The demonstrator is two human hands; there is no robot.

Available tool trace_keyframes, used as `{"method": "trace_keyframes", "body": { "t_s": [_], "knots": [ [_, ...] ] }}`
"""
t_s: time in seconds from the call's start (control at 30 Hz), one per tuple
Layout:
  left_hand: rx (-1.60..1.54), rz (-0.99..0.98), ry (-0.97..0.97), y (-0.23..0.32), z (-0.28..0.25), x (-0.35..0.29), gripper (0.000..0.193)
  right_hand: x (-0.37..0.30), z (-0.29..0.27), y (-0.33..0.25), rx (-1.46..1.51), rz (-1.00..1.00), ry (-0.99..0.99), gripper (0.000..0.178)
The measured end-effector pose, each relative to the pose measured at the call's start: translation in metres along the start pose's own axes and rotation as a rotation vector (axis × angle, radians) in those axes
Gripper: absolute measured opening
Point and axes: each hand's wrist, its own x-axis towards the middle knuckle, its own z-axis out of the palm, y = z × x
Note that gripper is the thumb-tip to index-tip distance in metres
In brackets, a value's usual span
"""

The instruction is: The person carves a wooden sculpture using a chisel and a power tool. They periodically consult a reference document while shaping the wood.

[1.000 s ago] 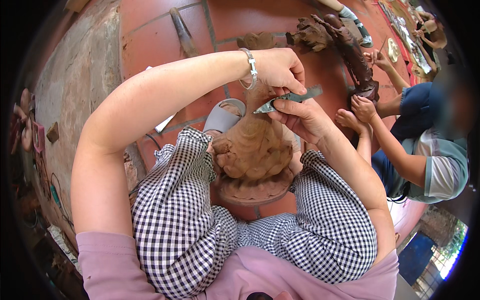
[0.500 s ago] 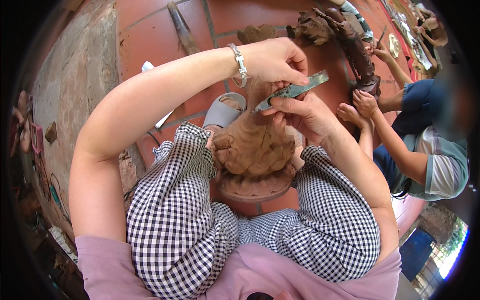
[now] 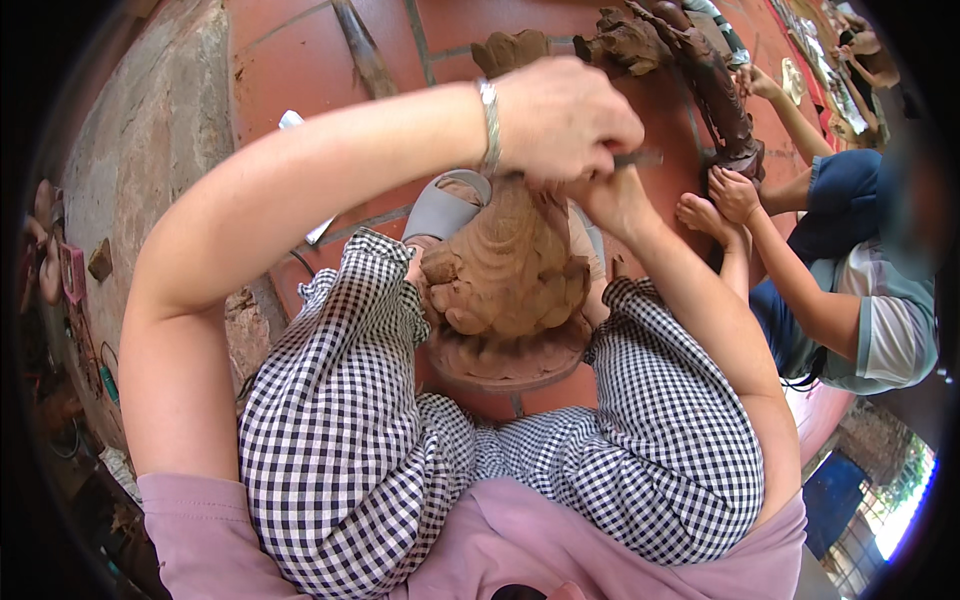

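A brown carved wooden statue [image 3: 505, 265] with a rounded, petal-carved base stands on the tiles between my knees. Its narrower middle is behind my hands, and its far end [image 3: 510, 52] shows beyond them. My left hand [image 3: 570, 115], blurred by motion, is curled over the statue with its fingers closed on a flat scraper blade [image 3: 638, 159]. Just beneath and to the right, my right hand [image 3: 612, 198] grips the same blade, its fingers mostly hidden. One end of the blade sticks out on the right, dark and nearly edge-on.
A wooden-handled tool [image 3: 362, 48] lies on the red tiles at the far left. A dark carved wooden figure [image 3: 715, 105] is at the right, near a seated person's bare feet and hands [image 3: 735, 195]. A grey slipper [image 3: 445, 212] is on my left foot. Rough concrete [image 3: 165, 130] borders the left.
My left hand has moved right and nearer, over the right hand. The blade has turned from showing its flat face to nearly edge-on. The statue tilts slightly differently.
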Motion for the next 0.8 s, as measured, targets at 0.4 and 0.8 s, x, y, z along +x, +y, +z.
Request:
{"method": "trace_keyframes", "body": {
  "t_s": [0.4,0.8],
  "knots": [
    [0.011,0.051,0.137,-0.007,-0.012,0.005,0.016,0.011,-0.001,-0.014,0.048,-0.145,0.181,0.018],
    [-0.079,0.061,0.224,-0.014,-0.022,-0.014,0.017,0.021,-0.001,-0.018,-0.051,-0.243,0.076,0.029]
  ]
}}
